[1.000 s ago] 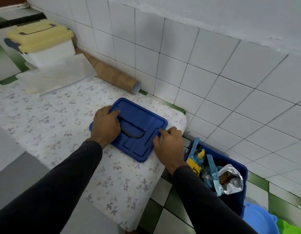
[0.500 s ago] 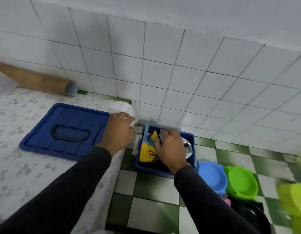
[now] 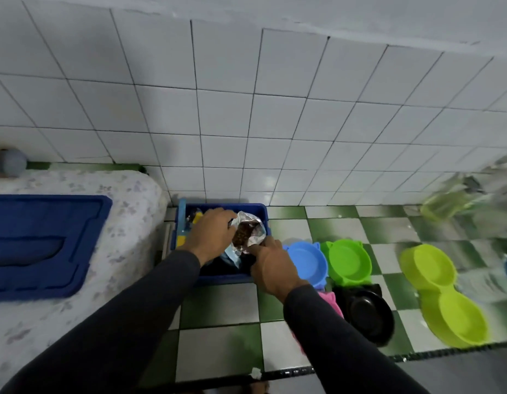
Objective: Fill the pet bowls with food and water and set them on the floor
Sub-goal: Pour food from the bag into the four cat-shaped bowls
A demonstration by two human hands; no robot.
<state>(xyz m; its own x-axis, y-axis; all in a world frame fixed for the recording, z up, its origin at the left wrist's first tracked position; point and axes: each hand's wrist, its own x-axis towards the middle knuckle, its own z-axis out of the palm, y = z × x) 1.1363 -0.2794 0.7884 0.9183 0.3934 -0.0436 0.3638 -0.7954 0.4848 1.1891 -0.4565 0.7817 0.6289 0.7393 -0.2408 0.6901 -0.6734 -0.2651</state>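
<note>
Two hands meet at the open food bag inside the blue bin: our left hand grips its rim, our right hand pinches its edge; lifted tilted, kibble could spill before reaching the blue bowl just beside

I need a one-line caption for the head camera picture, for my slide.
Both hands, left and right, hold an open foil food bag over a blue bin, beside empty pet bowls.
</note>
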